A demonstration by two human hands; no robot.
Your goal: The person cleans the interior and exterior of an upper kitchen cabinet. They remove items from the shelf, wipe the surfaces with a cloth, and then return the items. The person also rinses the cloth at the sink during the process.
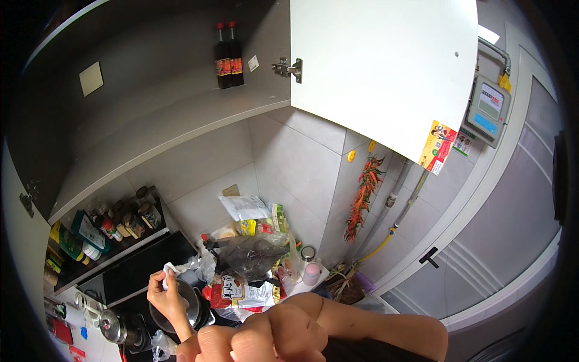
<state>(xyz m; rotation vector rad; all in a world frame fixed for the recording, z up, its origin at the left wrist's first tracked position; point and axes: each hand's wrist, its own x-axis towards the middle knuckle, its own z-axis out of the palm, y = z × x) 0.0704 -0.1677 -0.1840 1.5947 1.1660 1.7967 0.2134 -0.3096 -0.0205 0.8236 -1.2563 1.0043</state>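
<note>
My left hand [166,296] pinches a crumpled white tissue or cloth [168,270] between thumb and fingers, above a dark pan with a glass lid [192,301] on the stove. Close to the camera at the lower edge, my right hand [271,332] has its fingers curled; its underside is out of sight, so whether it holds anything cannot be told. Higher up, a wall cupboard [158,135] stands with its white door [380,68] swung wide. Two dark sauce bottles with red caps [230,59] are upright on its shelf.
Food packets [246,292] and a black plastic bag [253,258] crowd the counter. A seasoning rack [113,237], a lidded metal pot [113,326] and a pink-topped container [312,273] stand nearby. Dried chillies [362,199] hang on the wall beside pipes; a gas meter [488,111] is farther right.
</note>
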